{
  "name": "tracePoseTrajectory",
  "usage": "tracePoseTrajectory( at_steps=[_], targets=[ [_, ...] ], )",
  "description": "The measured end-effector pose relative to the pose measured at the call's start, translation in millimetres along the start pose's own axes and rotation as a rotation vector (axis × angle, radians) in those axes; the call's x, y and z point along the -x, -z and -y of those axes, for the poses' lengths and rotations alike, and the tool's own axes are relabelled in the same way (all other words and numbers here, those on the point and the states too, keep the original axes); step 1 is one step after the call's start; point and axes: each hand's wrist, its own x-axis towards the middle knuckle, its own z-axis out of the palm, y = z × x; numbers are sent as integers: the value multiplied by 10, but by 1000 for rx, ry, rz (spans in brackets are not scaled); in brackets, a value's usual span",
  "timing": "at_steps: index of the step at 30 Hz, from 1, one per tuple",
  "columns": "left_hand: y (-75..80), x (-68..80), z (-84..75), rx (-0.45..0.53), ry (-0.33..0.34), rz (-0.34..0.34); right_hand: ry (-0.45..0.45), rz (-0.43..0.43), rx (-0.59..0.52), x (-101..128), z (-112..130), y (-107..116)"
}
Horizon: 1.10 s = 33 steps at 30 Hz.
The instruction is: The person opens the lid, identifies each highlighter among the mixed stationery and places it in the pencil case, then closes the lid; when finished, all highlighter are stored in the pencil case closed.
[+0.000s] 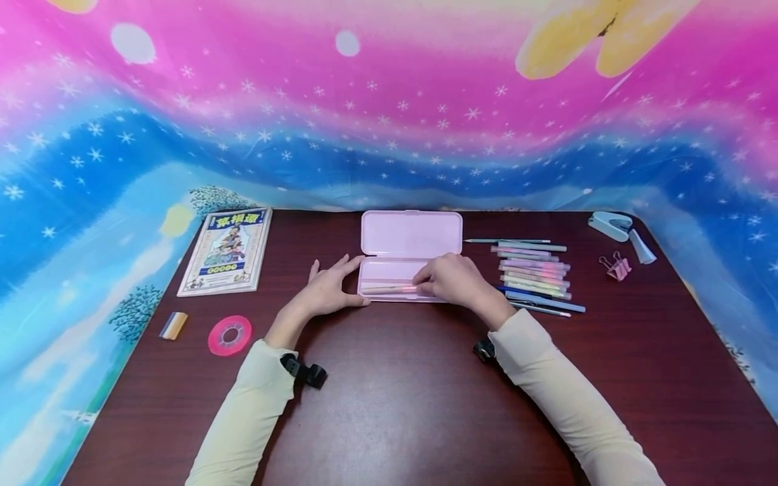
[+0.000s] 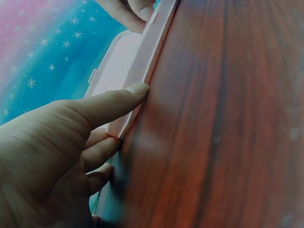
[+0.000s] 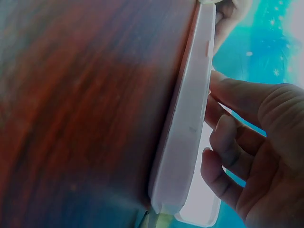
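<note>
Pink pencil case (image 1: 406,260) lies open, one pen (image 1: 389,289) inside.

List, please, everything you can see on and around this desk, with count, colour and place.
pencil case: one, pink, open, desk's far middle
pen: one, pale, inside the case
pens: a row, pastel and blue, right of the case
stapler: one, pale blue, far right
binder clip: pink, near the stapler
booklet: one, far left
tape roll: one, pink, left
eraser: one, striped, left edge
left hand: steadies the case's left end
right hand: holds the pen in the case
</note>
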Motion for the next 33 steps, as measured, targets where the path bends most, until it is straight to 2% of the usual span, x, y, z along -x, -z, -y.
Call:
tracePoseTrajectory(
  at_steps=[6,11,17,24,33],
  targets=[
    [2,1,5,3,7,1,3,-7,99,1,47,5],
    [-5,-19,20,0,6,2,4,-3,114,16,52,23],
    [-10,-28,23,-3,-1,7,-19,-7,43,69,-20,75],
    [-2,-8,9,6,-6,2,-29,-79,-49,130,-234,235],
    [-10,-1,11,3,1,2,-140,-162,-127,358,-619,520]
  ],
)
